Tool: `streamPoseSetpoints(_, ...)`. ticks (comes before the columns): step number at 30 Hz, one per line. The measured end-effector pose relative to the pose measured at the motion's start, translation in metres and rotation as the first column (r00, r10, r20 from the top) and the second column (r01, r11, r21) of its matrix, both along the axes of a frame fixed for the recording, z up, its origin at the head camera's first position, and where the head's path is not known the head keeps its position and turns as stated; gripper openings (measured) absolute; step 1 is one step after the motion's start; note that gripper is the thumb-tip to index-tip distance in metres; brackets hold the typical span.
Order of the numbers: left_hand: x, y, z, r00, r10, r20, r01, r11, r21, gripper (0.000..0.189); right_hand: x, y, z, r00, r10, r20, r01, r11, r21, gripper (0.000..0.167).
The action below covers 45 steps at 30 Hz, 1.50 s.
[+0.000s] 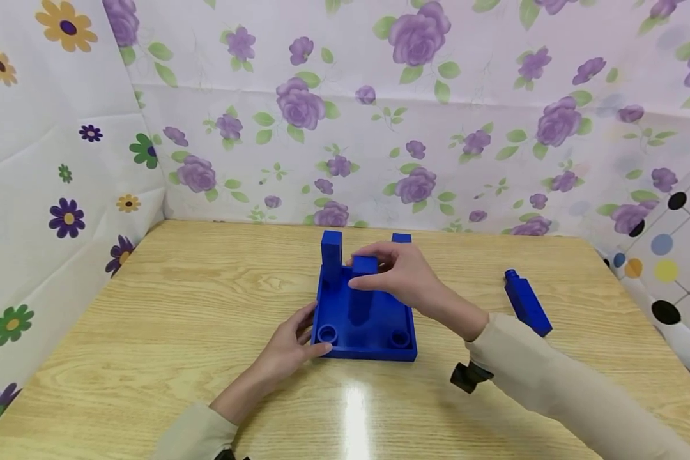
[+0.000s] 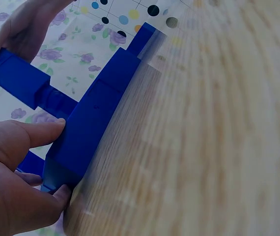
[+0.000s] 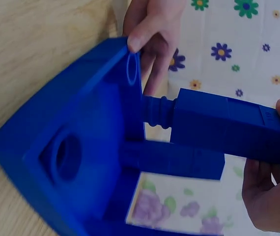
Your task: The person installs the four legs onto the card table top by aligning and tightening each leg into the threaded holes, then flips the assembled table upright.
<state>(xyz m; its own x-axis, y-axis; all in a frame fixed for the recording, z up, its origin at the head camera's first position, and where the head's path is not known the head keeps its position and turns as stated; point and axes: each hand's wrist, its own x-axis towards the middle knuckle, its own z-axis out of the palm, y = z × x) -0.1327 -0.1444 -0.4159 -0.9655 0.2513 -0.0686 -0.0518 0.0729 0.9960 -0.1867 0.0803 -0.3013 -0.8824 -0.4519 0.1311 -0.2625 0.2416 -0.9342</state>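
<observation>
A blue square plastic toy tabletop (image 1: 374, 352) lies underside up, with a raised rim and round corner sockets. My left hand (image 1: 287, 348) grips its near left corner, thumb on the rim. My right hand (image 1: 408, 278) pinches a square blue leg (image 1: 365, 265) by its upper end. In the right wrist view the ribbed end of that leg (image 3: 223, 123) points toward the tabletop, near a corner socket (image 3: 131, 69), apart from it. Two legs stand at the far corners: one leg (image 1: 331, 249) at left, another leg (image 1: 401, 238) at right, partly hidden behind my right hand.
Another blue leg (image 1: 528, 303) lies on the wooden table (image 1: 207, 275) to the right, its ribbed end pointing away. The near right socket (image 1: 400, 338) holds no leg. Flowered sheets (image 1: 236, 128) hang behind and at the left of the table.
</observation>
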Motion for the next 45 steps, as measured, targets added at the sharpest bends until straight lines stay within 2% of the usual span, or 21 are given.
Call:
streamPoseSetpoints(5, 0.000, -0.001, -0.001, 1.000, -0.005, -0.006, 0.005, 1.000, 0.007, 0.077, 0.000, -0.019, -0.003, 0.997, 0.080, 0.007, -0.080, 0.997, -0.019, 0.043)
streamPoseSetpoints(11, -0.001, -0.001, -0.002, 1.000, -0.018, -0.001, 0.018, 1.000, 0.011, 0.079, 0.000, -0.033, -0.004, 0.995, 0.100, 0.009, -0.100, 0.995, 0.003, 0.041)
streamPoseSetpoints(18, -0.002, -0.001, -0.003, 1.000, 0.001, 0.015, -0.001, 1.000, 0.002, 0.081, 0.003, -0.040, -0.010, 0.988, 0.156, 0.021, -0.156, 0.988, 0.011, 0.041)
streamPoseSetpoints(28, -0.002, -0.001, -0.003, 1.000, 0.017, 0.008, -0.017, 1.000, -0.018, 0.077, 0.006, -0.044, -0.021, 0.986, 0.160, -0.041, -0.155, 0.983, 0.099, 0.042)
streamPoseSetpoints(35, -0.002, 0.000, -0.003, 1.000, 0.027, 0.004, -0.027, 0.999, -0.018, 0.078, 0.007, -0.043, -0.025, 0.983, 0.165, -0.076, -0.157, 0.982, 0.102, 0.042)
streamPoseSetpoints(40, -0.002, 0.000, -0.003, 1.000, 0.022, 0.008, -0.022, 1.000, -0.005, 0.079, 0.005, -0.037, -0.025, 0.969, 0.233, -0.083, -0.219, 0.964, 0.149, 0.044)
streamPoseSetpoints(45, -0.002, 0.000, -0.003, 1.000, 0.018, 0.007, -0.018, 1.000, 0.007, 0.079, 0.001, -0.027, -0.022, 0.932, 0.361, -0.029, -0.353, 0.924, 0.146, 0.050)
